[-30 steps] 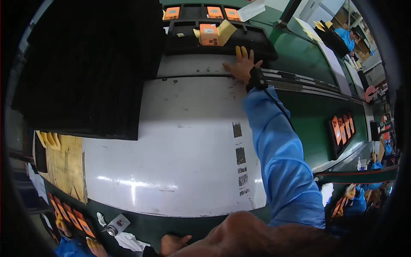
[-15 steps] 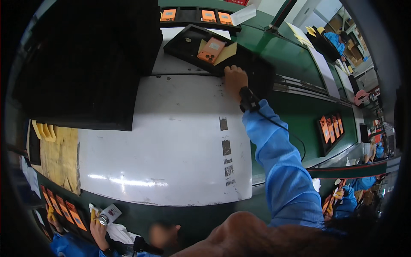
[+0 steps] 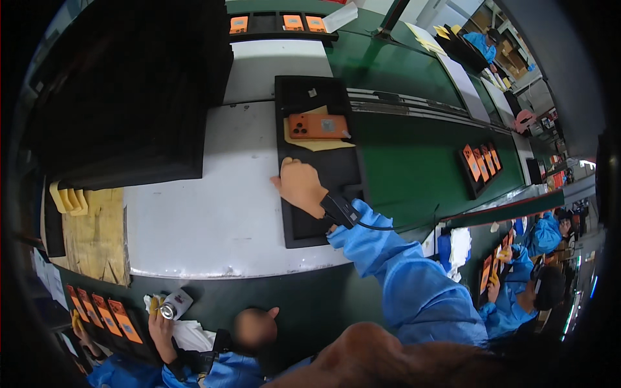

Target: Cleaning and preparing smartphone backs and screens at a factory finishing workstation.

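My right hand [image 3: 301, 185] reaches in from the lower right in a blue sleeve, with a small black device strapped at the wrist. Its fingers are bent over the black tray [image 3: 359, 152], and the thumb is at the tray's left rim. In the far half of the tray, an orange phone [image 3: 307, 127] lies back up on a yellow sheet [image 3: 323, 146], its cameras toward the left. A small pale piece [image 3: 313, 92] sits beyond it in the tray. My left hand is out of view.
A tall black stack [image 3: 129, 103] stands at left. Another black tray [image 3: 475, 184] of orange phones lies on the green table [image 3: 414, 174] at right. Nearby, a co-worker's hand [image 3: 162, 330] holds a can [image 3: 178, 302]; more phones [image 3: 126, 320] lie beside it.
The tray has swung round from a slant at the far side to lengthwise and nearer me, turning the phone with it. My right hand has moved nearer and left. The view has shifted.
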`<state>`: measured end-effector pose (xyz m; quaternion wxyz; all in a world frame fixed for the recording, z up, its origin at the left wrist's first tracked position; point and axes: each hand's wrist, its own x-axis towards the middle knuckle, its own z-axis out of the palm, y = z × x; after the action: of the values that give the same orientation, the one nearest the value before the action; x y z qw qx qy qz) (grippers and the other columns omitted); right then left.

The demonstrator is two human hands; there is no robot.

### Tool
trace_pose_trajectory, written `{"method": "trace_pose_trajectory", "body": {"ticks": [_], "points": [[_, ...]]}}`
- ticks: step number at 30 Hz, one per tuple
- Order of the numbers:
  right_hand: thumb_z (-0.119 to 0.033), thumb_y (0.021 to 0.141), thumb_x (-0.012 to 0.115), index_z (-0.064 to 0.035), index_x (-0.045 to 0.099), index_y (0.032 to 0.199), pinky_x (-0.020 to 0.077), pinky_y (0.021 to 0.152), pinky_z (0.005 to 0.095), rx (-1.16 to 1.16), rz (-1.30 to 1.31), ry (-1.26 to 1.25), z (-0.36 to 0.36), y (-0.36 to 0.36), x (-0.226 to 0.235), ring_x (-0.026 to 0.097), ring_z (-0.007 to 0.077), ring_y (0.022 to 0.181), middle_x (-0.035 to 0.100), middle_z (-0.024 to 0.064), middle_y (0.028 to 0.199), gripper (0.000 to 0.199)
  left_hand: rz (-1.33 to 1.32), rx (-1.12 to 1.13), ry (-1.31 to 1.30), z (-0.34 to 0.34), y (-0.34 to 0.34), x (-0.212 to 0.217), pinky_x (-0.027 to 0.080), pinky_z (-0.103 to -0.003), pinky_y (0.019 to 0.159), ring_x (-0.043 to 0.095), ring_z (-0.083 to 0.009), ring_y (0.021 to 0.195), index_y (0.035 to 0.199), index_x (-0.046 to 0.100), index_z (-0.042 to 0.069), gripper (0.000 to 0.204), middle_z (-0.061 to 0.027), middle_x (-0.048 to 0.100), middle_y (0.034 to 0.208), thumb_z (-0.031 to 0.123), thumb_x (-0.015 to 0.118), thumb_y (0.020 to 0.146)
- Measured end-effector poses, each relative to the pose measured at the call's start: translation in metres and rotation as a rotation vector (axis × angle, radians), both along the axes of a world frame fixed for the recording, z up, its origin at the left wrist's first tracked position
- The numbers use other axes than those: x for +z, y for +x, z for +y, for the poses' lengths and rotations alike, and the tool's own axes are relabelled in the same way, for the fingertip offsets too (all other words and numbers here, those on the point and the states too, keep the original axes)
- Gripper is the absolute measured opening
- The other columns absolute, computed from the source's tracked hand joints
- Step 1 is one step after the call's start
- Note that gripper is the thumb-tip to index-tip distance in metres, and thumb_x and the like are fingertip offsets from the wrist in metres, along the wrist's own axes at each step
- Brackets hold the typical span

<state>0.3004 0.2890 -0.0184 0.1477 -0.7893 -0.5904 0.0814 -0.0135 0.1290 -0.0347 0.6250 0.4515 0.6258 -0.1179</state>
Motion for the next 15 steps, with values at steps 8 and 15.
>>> {"method": "trace_pose_trajectory", "body": {"ticks": [8,15], "points": [[-0.033,0.087,0.072,-0.0025,0.067,0.118,0.0472,0.094,0.046,0.028,-0.09,0.227,-0.119,0.03,0.0,0.06,0.0376,0.106,0.065,0.0202,0.111,0.044,-0.073,-0.114,-0.091,-0.004,-0.007,-0.02,0.053,-0.033,0.044,0.066,-0.0217,0.047,0.068,0.068,-0.003,0.054,-0.0141,0.067,0.059,0.045,0.067,0.094],[-0.026,0.084,0.073,-0.0062,0.071,0.111,0.0425,0.093,0.0459,-0.05,-0.159,0.045,-0.176,0.02,-0.003,0.057,0.0311,0.109,0.063,0.0097,0.11,0.034,-0.088,-0.204,-0.056,-0.002,-0.009,-0.02,0.053,-0.033,0.048,0.067,-0.0229,0.049,0.069,0.068,-0.003,0.056,-0.0144,0.069,0.062,0.047,0.064,0.095]]}}
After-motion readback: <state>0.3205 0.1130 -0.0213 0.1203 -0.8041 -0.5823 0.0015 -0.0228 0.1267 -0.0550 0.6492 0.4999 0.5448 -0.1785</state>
